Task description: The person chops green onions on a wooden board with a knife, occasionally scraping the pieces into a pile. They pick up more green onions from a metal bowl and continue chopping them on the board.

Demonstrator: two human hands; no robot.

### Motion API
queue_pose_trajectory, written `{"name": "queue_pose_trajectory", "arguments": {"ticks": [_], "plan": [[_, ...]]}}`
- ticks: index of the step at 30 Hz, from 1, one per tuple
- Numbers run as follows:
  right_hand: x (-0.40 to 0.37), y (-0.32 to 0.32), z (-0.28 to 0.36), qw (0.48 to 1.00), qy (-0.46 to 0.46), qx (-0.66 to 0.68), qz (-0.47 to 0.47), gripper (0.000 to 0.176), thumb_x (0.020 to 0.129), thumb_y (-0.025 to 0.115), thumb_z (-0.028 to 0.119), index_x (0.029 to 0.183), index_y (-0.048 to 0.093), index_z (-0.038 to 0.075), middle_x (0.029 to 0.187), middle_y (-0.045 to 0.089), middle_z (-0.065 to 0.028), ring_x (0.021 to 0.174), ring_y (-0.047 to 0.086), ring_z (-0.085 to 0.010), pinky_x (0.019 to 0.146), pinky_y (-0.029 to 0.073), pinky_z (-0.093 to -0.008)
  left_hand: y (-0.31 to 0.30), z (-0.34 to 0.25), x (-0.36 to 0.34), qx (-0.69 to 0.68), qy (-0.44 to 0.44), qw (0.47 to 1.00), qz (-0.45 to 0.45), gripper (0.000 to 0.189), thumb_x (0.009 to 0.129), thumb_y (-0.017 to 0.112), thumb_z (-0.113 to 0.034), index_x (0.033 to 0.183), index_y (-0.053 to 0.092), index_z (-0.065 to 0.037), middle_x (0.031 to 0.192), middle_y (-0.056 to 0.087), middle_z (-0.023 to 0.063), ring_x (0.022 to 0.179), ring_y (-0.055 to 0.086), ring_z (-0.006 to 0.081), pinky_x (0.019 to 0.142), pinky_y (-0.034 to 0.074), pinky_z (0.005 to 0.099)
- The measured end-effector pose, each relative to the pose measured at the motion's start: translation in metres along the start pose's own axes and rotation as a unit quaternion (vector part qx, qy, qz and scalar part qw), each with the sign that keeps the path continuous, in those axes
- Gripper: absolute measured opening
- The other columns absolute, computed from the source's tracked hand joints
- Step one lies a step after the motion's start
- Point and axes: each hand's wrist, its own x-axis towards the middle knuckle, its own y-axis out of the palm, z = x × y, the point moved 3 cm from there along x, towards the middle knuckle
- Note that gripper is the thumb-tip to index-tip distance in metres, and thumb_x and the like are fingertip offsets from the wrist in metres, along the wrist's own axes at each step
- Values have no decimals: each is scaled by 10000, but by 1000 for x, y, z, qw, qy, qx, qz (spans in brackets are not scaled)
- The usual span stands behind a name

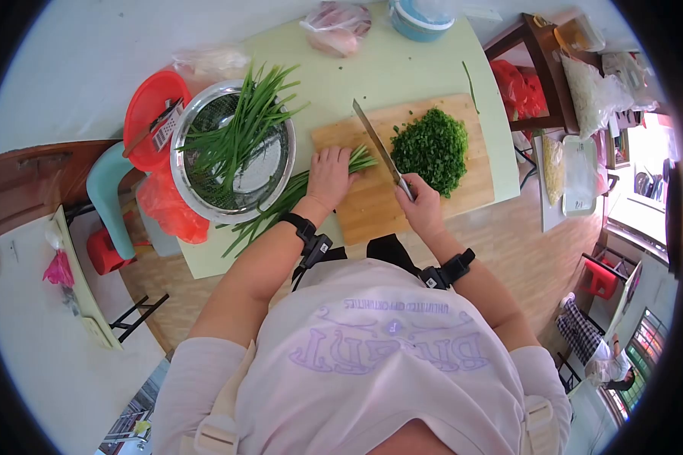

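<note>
My left hand (331, 177) is closed around a bunch of green chives (284, 201), pressing it on the wooden cutting board (379, 214). The cut ends point right, toward the blade, and the long leaves trail off the board to the lower left. In my right hand (420, 203) is the handle of a kitchen knife (376, 140). Its blade slants up and left, between the bunch and a heap of chopped chives (432, 152) on the board's right part. A small gap shows between blade and bunch.
Left of the board stands a steel bowl (180, 163) with long uncut chives (243, 125) over it. A red basin (140, 106) is behind it. A plastic bag (338, 29) and a blue container (420, 26) stand at the far edge. One loose leaf (470, 87) lies at the right.
</note>
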Motion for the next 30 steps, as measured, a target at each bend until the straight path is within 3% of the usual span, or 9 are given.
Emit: {"name": "queue_pose_trajectory", "arguments": {"ticks": [6,8,12,17,20,30], "plan": [[-2,11,0,1000,25,-3,-1,234,863,665,196,1038,612,50,651,598,-115,553,563,-186,549,460,-322,0,-8,-1,9,23,999,-26,575,726,742,-272,1203,524,-36,1037,539,98,1000,512,272,842,384,393],[-4,17,-7,999,35,24,10,239,864,666,197,1042,609,47,659,600,-115,561,559,-181,551,458,-318,9,-5,-3,31,34,998,-48,358,803,646,-250,1090,555,-56,978,530,85,957,503,256,808,375,384],[-2,21,-13,996,49,67,30,231,873,661,189,1038,609,37,655,587,-88,571,535,-141,547,448,-299,17,-3,-4,57,50,997,-13,364,773,668,-203,1083,552,-54,975,526,94,948,509,272,803,379,398],[1,8,-6,994,64,87,15,216,872,663,168,1030,609,31,641,572,-62,557,512,-106,529,435,-276,14,-17,13,62,64,996,-1,242,798,624,-184,999,555,-68,971,532,98,949,509,270,803,372,384],[3,-1,-1,997,19,69,-19,214,865,669,158,1023,609,27,633,566,-63,548,504,-101,521,430,-267,21,-18,14,69,45,997,2,243,809,613,-199,1002,557,-63,993,542,98,960,510,266,810,369,381],[4,1,8,1000,13,10,22,241,870,665,207,1053,613,58,680,617,-117,566,575,-211,575,480,-325,16,-21,11,58,50,997,-7,303,807,632,-224,1056,564,-65,1032,548,98,976,507,252,811,364,380]]}}
